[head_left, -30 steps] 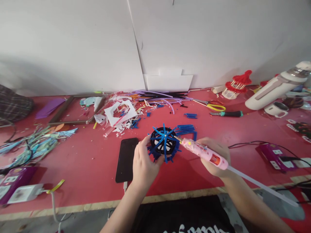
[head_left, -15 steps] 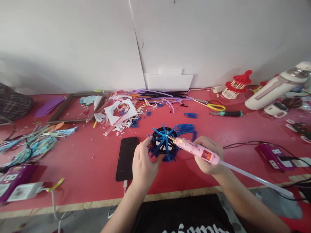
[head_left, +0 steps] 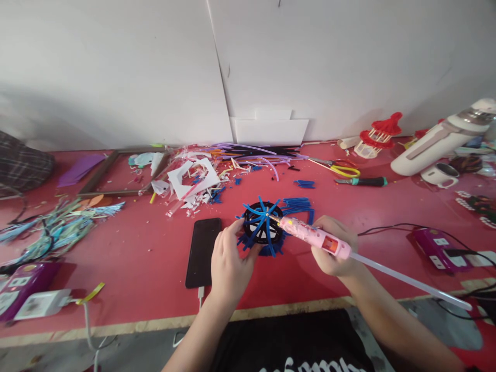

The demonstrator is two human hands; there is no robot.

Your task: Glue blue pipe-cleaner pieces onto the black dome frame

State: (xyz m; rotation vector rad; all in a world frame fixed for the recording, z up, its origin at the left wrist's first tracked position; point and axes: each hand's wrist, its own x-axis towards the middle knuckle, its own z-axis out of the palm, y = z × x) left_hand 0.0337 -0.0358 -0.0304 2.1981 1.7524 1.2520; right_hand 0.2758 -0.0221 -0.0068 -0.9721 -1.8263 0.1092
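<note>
My left hand [head_left: 231, 258] is closed on the left rim of a small round craft piece [head_left: 262, 238], with a black ring and blue pipe cleaners fanning out from its centre. In my right hand [head_left: 334, 248] is a pink hot glue gun [head_left: 310, 235], a long clear glue stick [head_left: 411, 281] sticking out of its back. The gun's nozzle points at the centre where the blue strips meet and seems to touch it. Just behind the piece lie several cut blue pipe cleaners [head_left: 296, 205]. A black phone [head_left: 202, 253] on a cable lies left of my left hand.
Paper scraps [head_left: 194, 178] and purple and black pipe cleaners [head_left: 256, 152] lie at the back. Yellow-handled scissors [head_left: 344, 170], a craft knife [head_left: 366, 182], a white bottle [head_left: 434, 144] and a mug [head_left: 439, 175] are at right. Purple power strips [head_left: 437, 250] sit at both sides.
Almost nothing differs. The glue gun and craft piece have shifted very slightly, with the nozzle still at the centre of the blue strips.
</note>
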